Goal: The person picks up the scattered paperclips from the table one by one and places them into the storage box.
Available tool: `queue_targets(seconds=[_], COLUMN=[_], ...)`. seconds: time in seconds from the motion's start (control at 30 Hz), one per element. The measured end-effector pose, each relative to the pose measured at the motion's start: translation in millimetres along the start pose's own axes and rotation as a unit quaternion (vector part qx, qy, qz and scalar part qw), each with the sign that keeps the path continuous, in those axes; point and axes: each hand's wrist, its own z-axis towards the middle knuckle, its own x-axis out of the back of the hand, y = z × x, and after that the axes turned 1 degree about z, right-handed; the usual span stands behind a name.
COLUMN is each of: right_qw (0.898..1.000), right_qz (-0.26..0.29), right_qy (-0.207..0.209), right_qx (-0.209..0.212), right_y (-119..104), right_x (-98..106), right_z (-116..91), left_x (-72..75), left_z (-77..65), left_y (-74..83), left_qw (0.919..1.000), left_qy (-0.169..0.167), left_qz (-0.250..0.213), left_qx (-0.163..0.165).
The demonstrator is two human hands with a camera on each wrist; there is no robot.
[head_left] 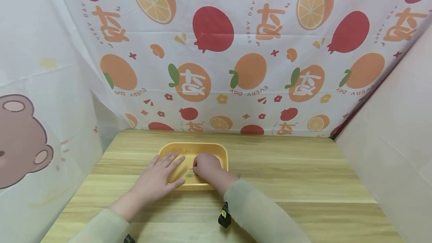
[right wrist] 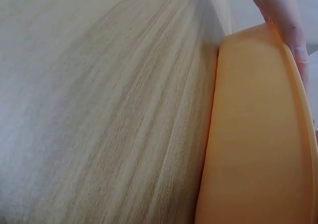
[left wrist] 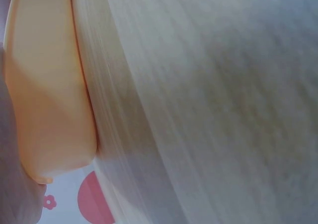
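A yellow rectangular tray [head_left: 194,187] rests on the wooden table. Inside it lie a few small paper clips [head_left: 190,174], one of them green. My left hand [head_left: 156,177] spreads over the tray's left side, its fingers straight and apart and the thumb across the front rim. My right hand [head_left: 207,167] is inside the tray with its fingers curled down, right beside the paper clips; its fingertips are hidden, and I cannot tell whether it holds one. Both wrist views show mainly the tray's outer wall [left wrist: 49,85] and the table.
The wood-grain table [head_left: 287,175] extends around the tray. A small grey object [head_left: 239,175] shows just past the right sleeve. Behind hangs a fruit-print curtain [head_left: 216,74]; pale sheets [head_left: 398,123] flank both sides, the left one with a bear print [head_left: 20,141].
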Motion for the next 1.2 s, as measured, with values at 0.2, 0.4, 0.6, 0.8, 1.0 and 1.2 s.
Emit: queue_targets(seconds=[0.2, 0.4, 0.6, 0.8, 1.0, 1.2], right_qw=[1.000, 1.000, 1.000, 0.999, 0.997, 0.989], right_qz=[-0.009, -0.001, 0.019, 0.036, 0.070, 0.128], right_qy=[0.003, -0.002, 0.003, 0.011, 0.026, 0.069], right_qx=[0.003, -0.004, -0.014, -0.013, 0.002, -0.002], right_y=[0, 0, 2, 4, 8, 16], right_x=[1, 3, 3, 5, 9, 17], right_z=[0, -1, -1, -3, -7, -15], left_x=[2.5, 1.9, -0.2, 0.7, 2.4, 3.9], left_z=[1.4, 2.4, 2.0, 1.0, 0.9, 0.8], left_y=[1.7, 2.1, 1.6, 2.0, 3.2, 3.8], left_qw=[1.0000, 1.0000, 1.0000, 1.0000, 1.0000, 1.0000], left_qy=[-0.005, -0.006, -0.008, -0.007, -0.008, -0.006], left_qz=[0.000, 0.000, 0.005, 0.005, 0.002, -0.001], left_qx=[0.001, 0.000, 0.000, 0.000, 0.003, 0.004])
